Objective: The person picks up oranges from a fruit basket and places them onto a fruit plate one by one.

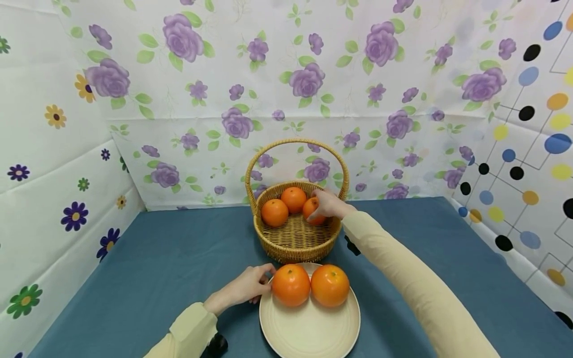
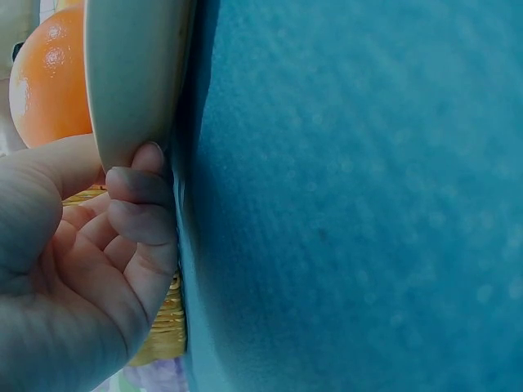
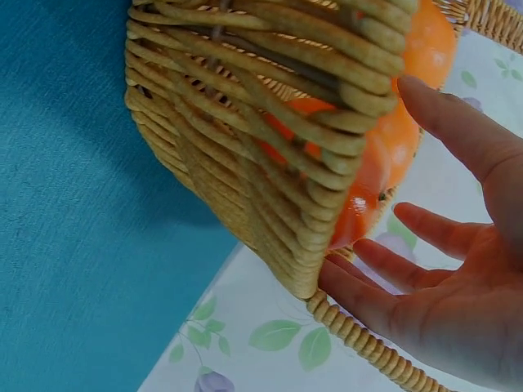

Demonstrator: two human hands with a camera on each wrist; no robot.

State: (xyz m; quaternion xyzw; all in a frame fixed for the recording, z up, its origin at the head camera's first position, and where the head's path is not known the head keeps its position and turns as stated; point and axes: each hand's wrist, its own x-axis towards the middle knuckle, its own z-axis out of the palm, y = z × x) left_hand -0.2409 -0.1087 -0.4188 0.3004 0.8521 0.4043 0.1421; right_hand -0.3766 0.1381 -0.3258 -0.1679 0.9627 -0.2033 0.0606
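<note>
My left hand [image 1: 250, 284] pinches the left rim of a cream plate [image 1: 309, 330]; in the left wrist view the thumb lies on the upper side and curled fingertips [image 2: 149, 159] are at the underside. Two large oranges [image 1: 291, 285] [image 1: 330, 286] sit side by side on the plate's far half. Behind the plate stands a wicker basket [image 1: 295, 253] with three smaller oranges. Over its right side, my right hand [image 1: 329, 203] reaches to the rightmost orange [image 1: 313, 211], its fingers spread around the fruit in the right wrist view. Whether they touch it I cannot tell.
The basket's tall arched handle [image 1: 297, 140] rises above the fruit, left of and behind my right wrist. Blue cloth [image 1: 188, 253] covers the table. A flowered sheet [image 1: 201, 99] hangs along the back edge, with patterned sheets at both sides.
</note>
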